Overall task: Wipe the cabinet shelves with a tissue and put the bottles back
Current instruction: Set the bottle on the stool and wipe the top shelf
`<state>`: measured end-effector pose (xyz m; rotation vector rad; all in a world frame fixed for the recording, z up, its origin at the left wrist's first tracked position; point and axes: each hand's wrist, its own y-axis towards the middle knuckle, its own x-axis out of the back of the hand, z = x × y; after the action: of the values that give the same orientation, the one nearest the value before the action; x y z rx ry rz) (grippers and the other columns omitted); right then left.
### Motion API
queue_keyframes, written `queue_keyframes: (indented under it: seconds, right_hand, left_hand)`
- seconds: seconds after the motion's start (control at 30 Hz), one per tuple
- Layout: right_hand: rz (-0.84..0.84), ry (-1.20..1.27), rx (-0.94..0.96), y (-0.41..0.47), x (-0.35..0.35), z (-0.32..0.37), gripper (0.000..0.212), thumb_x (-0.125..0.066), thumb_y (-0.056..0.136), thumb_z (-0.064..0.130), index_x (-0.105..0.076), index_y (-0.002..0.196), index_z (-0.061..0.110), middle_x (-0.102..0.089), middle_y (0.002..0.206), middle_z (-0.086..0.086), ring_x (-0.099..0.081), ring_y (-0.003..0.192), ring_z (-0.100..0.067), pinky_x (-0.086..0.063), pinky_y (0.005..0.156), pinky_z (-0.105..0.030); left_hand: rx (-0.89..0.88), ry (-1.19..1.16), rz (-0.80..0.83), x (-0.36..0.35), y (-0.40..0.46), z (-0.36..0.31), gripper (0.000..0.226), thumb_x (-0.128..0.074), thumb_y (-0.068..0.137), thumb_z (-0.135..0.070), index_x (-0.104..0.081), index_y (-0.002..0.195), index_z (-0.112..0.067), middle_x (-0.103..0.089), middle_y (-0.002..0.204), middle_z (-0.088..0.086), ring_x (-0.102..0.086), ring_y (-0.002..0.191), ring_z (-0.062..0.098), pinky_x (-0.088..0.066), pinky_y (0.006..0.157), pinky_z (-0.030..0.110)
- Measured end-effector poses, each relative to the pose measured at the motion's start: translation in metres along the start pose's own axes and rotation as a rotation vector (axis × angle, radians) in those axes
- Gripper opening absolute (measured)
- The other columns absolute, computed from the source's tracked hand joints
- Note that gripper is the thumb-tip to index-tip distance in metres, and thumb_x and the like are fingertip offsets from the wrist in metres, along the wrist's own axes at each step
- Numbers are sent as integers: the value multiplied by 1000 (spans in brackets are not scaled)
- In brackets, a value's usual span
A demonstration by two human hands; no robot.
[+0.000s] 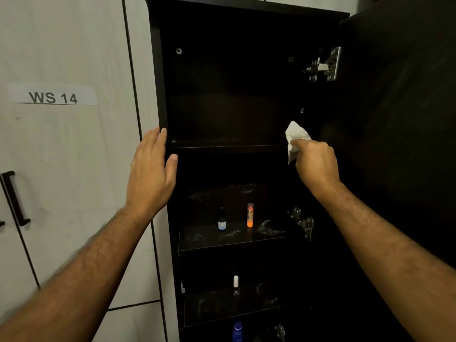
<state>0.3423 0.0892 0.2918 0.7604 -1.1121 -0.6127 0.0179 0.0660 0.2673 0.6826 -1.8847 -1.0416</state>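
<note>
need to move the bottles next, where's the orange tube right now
In the head view the orange tube stands upright on the middle shelf, just right of the small dark dropper bottle, below the right hand.

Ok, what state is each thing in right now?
Dark wooden cabinet door: open.
White crumpled tissue: gripped in right hand.
Left hand: open, on cabinet edge.
Top shelf: bare.
Small dark dropper bottle: upright, capped.
Orange tube: upright.
Middle shelf: smeared white.

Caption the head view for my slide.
Right hand holds tissue at the bare top shelf; left hand steadies cabinet.
</note>
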Motion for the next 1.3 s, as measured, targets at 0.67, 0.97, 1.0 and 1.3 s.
queue_keyframes:
  seconds: [0.67, 0.97, 1.0, 1.3]
  right_hand:
    - [-76, 332, -37, 5, -35, 30, 24, -55, 88, -1, -69, 102, 12, -63, 104, -4, -59, 91, -13, -40, 71, -15]
    - [78, 410, 201, 6, -50, 103, 23, -56, 87, -1, -69, 98, 14, -61, 101, 1, -55, 86, -7, -42, 69, -14]
    - [126, 419, 234, 5, -51, 109, 23, -56, 88, -1, -69, 98, 15, -61, 101, 2, -54, 85, -5, -40, 67, -11]
    - [275, 481, 302, 12, -45, 160, 22, -54, 90, 3, -60, 94, 24, -54, 87, 10, -57, 78, -6, -42, 59, -14]
  left_hand:
    - [55, 101, 5, -2, -21, 3, 55, -42, 102, -29, -27, 151, -12, -26, 158, 6, -18, 147, 20, -16, 120, 35]
    - [86, 147, 15, 6, -30, 14, 55, -42, 102, -30, -27, 151, -13, -25, 159, 5, -18, 148, 19, -15, 119, 34]
    - [89, 153, 17, 8, -31, 15, 54, -43, 101, -29, -27, 151, -13, -26, 158, 5, -19, 147, 20, -16, 119, 34]
    - [108, 172, 2, 28, -35, 27, 55, -44, 101, -28, -28, 151, -13, -27, 158, 5, -19, 147, 20, -20, 120, 41]
